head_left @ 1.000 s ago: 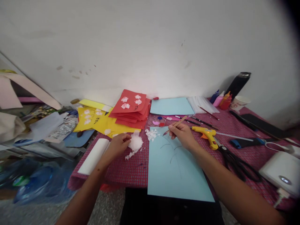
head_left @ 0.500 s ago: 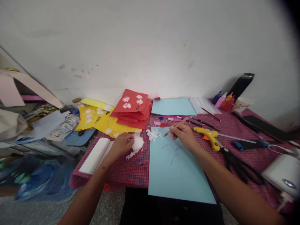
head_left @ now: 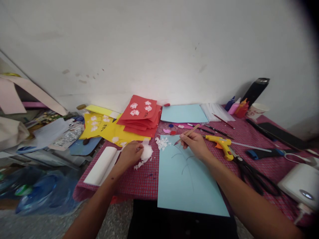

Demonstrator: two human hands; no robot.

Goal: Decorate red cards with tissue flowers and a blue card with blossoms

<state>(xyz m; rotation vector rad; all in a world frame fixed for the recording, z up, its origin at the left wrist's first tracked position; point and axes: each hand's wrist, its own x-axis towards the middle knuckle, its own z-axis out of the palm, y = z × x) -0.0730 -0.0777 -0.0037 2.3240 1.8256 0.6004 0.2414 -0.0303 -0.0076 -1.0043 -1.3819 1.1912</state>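
Note:
A light blue sheet of paper [head_left: 184, 186] lies in front of me, with thin dark curved lines drawn on it. My right hand [head_left: 195, 144] grips a wooden-handled paintbrush [head_left: 191, 130], its darker pointed tip down at the upper part of the sheet. Beside that tip, a clump of torn white paper bits [head_left: 163, 143] rests across the sheet's top left corner. My left hand [head_left: 131, 152] has its fingers pinched at the near edge of a crumpled white tissue [head_left: 147, 152] on the checked cloth; its fingertips are partly hidden.
Red cards [head_left: 139, 111] with white blossoms stand stacked behind, next to yellow cards [head_left: 116, 132]. A folded white paper roll [head_left: 101, 166] lies left. Rightward are a yellow glue gun [head_left: 221, 143], black-handled scissors [head_left: 254, 176], paint bottles [head_left: 234, 107], a paper cup [head_left: 258, 110] and a white power device [head_left: 299, 184].
My left hand has shifted slightly right, further onto the tissue. The view has swung a little, and the right hand with the paintbrush stays nearly in place over the sheet.

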